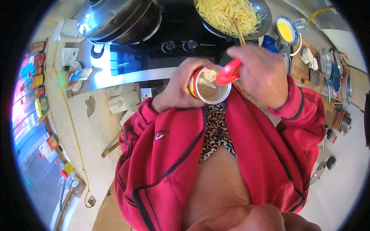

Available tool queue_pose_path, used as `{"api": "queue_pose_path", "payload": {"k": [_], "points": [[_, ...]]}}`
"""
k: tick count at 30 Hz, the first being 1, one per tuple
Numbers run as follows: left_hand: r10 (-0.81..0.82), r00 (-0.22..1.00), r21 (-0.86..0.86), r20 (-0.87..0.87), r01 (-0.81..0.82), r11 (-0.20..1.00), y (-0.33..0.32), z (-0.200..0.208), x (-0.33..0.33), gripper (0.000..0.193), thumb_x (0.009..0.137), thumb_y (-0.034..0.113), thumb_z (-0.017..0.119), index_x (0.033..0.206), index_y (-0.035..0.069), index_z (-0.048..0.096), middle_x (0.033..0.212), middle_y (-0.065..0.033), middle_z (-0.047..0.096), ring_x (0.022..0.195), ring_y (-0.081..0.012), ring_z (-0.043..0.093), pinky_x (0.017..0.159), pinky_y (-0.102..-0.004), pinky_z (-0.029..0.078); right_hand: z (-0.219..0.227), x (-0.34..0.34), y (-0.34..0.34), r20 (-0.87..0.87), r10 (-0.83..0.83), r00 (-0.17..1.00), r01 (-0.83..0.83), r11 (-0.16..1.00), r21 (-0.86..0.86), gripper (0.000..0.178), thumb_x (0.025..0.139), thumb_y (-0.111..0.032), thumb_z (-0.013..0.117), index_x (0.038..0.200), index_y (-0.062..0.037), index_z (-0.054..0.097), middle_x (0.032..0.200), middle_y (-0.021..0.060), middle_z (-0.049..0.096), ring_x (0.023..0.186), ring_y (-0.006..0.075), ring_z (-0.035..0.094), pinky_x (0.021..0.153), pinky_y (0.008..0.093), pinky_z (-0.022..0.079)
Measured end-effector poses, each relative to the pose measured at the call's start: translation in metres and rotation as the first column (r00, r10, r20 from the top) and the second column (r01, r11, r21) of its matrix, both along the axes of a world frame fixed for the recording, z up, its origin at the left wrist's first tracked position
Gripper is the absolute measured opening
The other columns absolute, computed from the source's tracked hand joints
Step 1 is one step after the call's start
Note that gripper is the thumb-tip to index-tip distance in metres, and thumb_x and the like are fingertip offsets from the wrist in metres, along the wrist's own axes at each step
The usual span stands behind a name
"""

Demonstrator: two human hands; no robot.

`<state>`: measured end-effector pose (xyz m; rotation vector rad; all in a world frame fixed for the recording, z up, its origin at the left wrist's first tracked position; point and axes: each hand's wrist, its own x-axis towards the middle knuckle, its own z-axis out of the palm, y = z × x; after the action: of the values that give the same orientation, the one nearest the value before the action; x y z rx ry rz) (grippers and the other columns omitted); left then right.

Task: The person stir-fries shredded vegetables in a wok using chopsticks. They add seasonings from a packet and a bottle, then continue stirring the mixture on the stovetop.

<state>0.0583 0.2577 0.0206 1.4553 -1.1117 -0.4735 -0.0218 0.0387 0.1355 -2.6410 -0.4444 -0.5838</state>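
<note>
My left hand (pixel 185 82) is wrapped round an open canister (pixel 195 85) with a red and yellow side and a clear rim. Pale powder (pixel 210 77) lies inside it, with a whitish, spoon-like piece in the powder. Over the canister's right edge, my right hand (pixel 264 73), slightly blurred, grips a red plastic lid (pixel 230 72). Beyond that hand, wooden chopsticks (pixel 239 32) slant down into a wok (pixel 266 17) of pale yellow shredded strips (pixel 227 15). Their near ends meet the right hand's fingers; whether it holds them too I cannot tell.
A lidded dark pot (pixel 115 23) stands at the back left of the black gas stove (pixel 177 23). To the right are a blue-rimmed bowl (pixel 286 30) with yellow contents, a glass (pixel 301 24) and a wooden board (pixel 308 73). Several bottles and packets line the left window.
</note>
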Motion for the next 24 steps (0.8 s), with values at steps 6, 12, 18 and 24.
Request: {"api": "queue_pose_path", "payload": {"k": [6,12,18,24], "points": [[0.014,1.000,-0.126,0.028,-0.010,0.992,-0.005,0.008,0.009,0.088,0.056,0.023,0.089,0.132,0.005,0.048,0.136,-0.0160,0.047,0.126,-0.0315,0.046,0.106,-0.0402,0.038,-0.024,0.040,-0.031,-0.059,-0.376,0.925,0.380,0.899,0.216,0.027,0.083,0.000,0.054,0.107,-0.0038,0.066,0.076,0.0168,0.066,0.061,0.0236,0.066,0.059,0.0296,0.051],[0.153,0.968,-0.057,0.198,-0.145,0.988,-0.009,0.020,0.012,0.092,0.054,0.021,0.090,0.133,0.006,0.047,0.140,-0.0192,0.041,0.130,-0.0345,0.042,0.109,-0.0434,0.034,-0.054,0.039,-0.008,-0.314,0.058,0.948,0.104,0.874,0.474,0.032,0.087,-0.008,0.055,0.119,-0.0065,0.062,0.093,0.0193,0.066,0.084,0.0321,0.066,0.074,0.0384,0.053],[0.309,0.911,-0.026,0.272,-0.314,0.949,-0.007,0.020,0.010,0.089,0.054,0.019,0.089,0.130,0.005,0.047,0.130,-0.0193,0.048,0.122,-0.0359,0.048,0.102,-0.0437,0.041,-0.006,0.013,-0.013,-0.303,0.082,0.949,0.031,0.936,0.350,0.036,0.080,-0.020,0.075,0.114,-0.0094,0.066,0.093,0.0097,0.066,0.078,0.0218,0.067,0.065,0.0313,0.053],[0.350,0.878,-0.049,0.326,-0.354,0.934,-0.018,0.021,0.009,0.087,0.055,0.019,0.089,0.130,0.006,0.048,0.129,-0.0198,0.047,0.117,-0.0363,0.053,0.093,-0.0403,0.049,-0.028,0.009,0.013,-0.090,0.102,0.991,-0.097,0.994,0.053,0.021,0.075,-0.017,0.071,0.093,-0.0096,0.067,0.083,0.0048,0.060,0.073,0.0239,0.064,0.060,0.0346,0.051]]}}
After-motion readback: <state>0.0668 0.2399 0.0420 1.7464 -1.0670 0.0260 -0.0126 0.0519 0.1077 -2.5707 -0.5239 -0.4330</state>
